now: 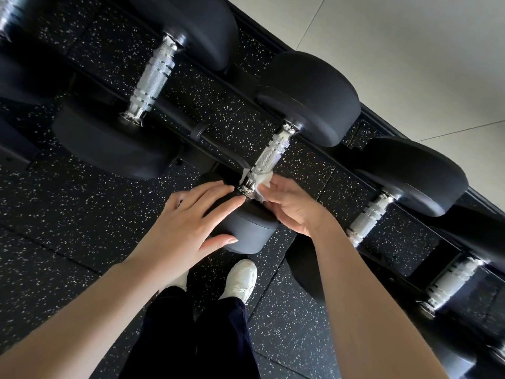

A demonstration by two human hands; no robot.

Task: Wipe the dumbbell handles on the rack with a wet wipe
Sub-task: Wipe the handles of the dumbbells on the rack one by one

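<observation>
Floor (68,214): black rubber with white flecks, laid in tiles; seams visible. Beyond the rack (426,149), at upper right, a pale wall or tiled surface (410,50) with thin joint lines. The rack is black, running diagonally from upper left to lower right, and carries a row of dumbbells with black rounded heads and knurled chrome handles.

Dumbbell (308,97) under attention: middle of the row, handle (270,154) bright, ringed near each end, near head partly covered by the hands. Neighbouring handles at left (153,80) and right (369,217) lie parallel to it.

Wipe (262,181): white, crumpled, wrapped against the near end of the handle where it meets the head.

Right hand (295,206): fingers curled, pinching the wipe against the handle end.

Left hand (188,222): fingers straight and slightly spread, resting flat on the near head (251,233), holding nothing.

Below: dark trousers (196,337) and a white shoe (241,280) on the floor.
</observation>
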